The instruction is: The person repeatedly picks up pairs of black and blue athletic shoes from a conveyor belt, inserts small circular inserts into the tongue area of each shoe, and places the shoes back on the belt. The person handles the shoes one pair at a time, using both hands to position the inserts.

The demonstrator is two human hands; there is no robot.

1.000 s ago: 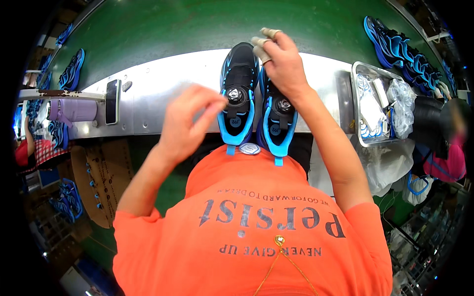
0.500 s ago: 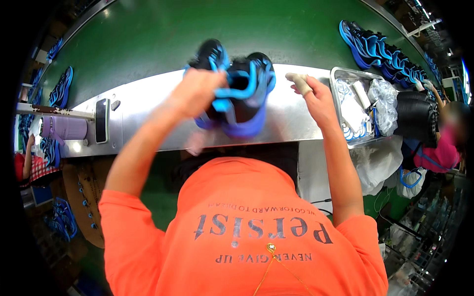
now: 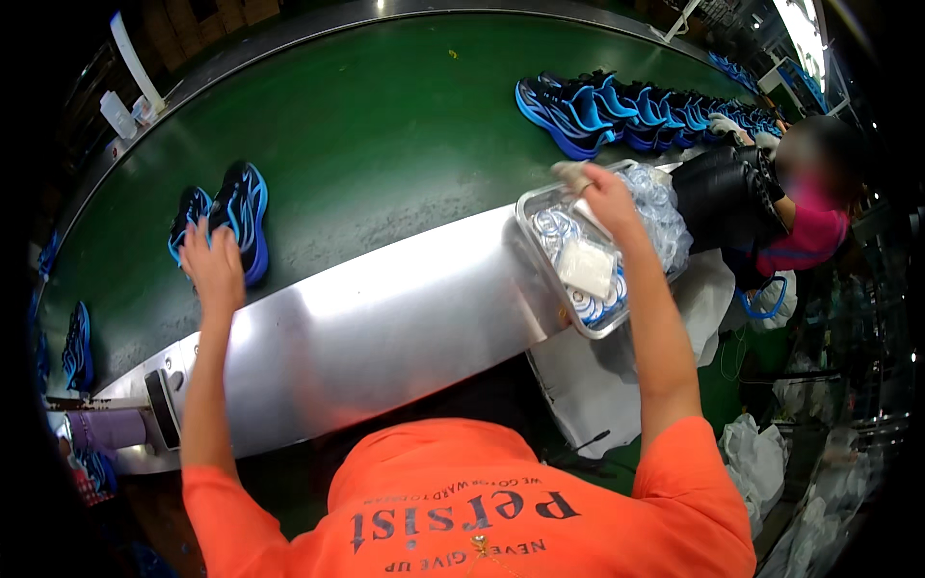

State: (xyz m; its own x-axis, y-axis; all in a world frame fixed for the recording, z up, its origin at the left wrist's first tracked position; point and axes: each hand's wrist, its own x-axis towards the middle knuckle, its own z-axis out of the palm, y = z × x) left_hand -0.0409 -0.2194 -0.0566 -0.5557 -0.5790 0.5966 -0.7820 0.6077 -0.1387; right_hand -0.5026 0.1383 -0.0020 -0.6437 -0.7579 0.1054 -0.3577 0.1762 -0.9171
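A pair of black and blue sneakers (image 3: 251, 217) stands on the green belt at the left. My left hand (image 3: 214, 270) rests at their near ends with its fingers spread, not wrapped around either one. Over the far rim of a metal tray (image 3: 551, 287), my right hand (image 3: 605, 200) is raised, fingers stretched left and nothing visible in them. Pale covers sit on its fingertips, which are slightly blurred. Inside the tray lie blue-and-white rings (image 3: 556, 229), a white packet (image 3: 587, 268) and crumpled clear plastic (image 3: 657, 207).
A long row of matching sneakers (image 3: 578, 114) stands on the belt at the far right. Beside it sits a co-worker in a pink top (image 3: 805, 236), with gloved hands at the row. A phone (image 3: 162, 409) and purple cup (image 3: 106, 430) are at the left end of the metal ledge (image 3: 385, 318).
The sneaker pair has gone from the metal ledge in front of me to the belt at the left, and my left hand has loosened. My right hand is now above the tray. The view has turned right.
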